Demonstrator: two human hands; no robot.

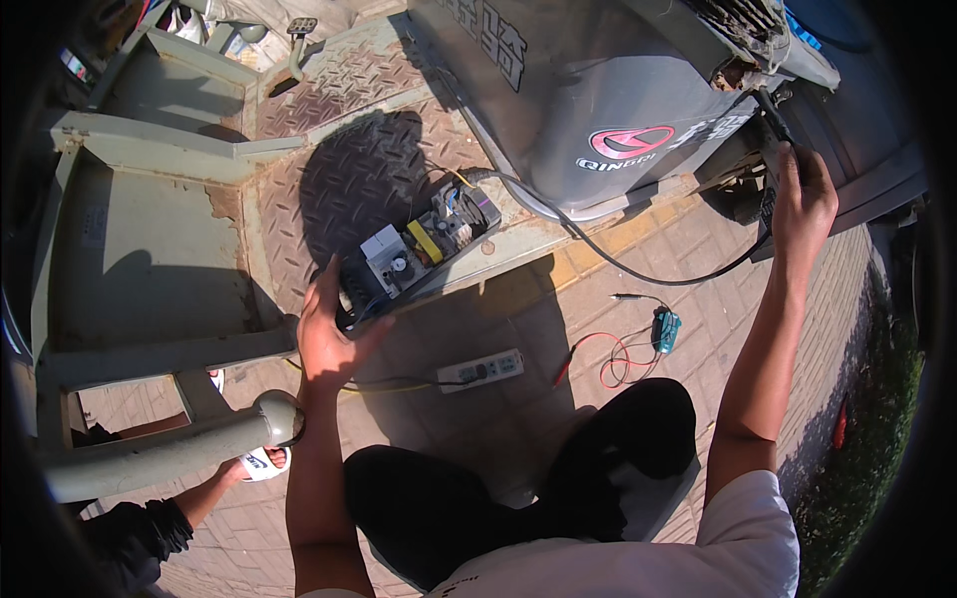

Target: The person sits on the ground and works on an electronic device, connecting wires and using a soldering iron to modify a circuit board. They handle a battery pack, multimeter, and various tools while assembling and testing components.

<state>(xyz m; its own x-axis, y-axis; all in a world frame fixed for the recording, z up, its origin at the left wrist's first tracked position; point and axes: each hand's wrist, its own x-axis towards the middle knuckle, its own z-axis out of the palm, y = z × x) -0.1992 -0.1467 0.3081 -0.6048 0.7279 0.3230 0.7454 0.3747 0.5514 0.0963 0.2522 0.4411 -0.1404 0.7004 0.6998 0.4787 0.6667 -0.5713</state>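
My right hand (804, 190) grips a black cable plug (777, 123) at the front corner of the grey vehicle body. From that side a black cable (665, 282) loops over the paving back to an opened electrical unit (426, 243), which looks like a battery charger. Its circuit board, a yellow-wrapped transformer (425, 241) and a white plate (382, 248) lie bare. The unit sits on the edge of a rusty tread-plate floor (288, 202). At its left end is my left hand (333, 329), thumb and fingers apart; I cannot tell whether it touches the casing.
On the paving lie a white power strip (480, 370) with a plug in it and a small teal meter (666, 332) with red and black leads. A metal rail with a rounded end (280, 417) stands left. Another person's sandalled foot (263, 462) is beyond it. A pedal (301, 27) rises above the floor.
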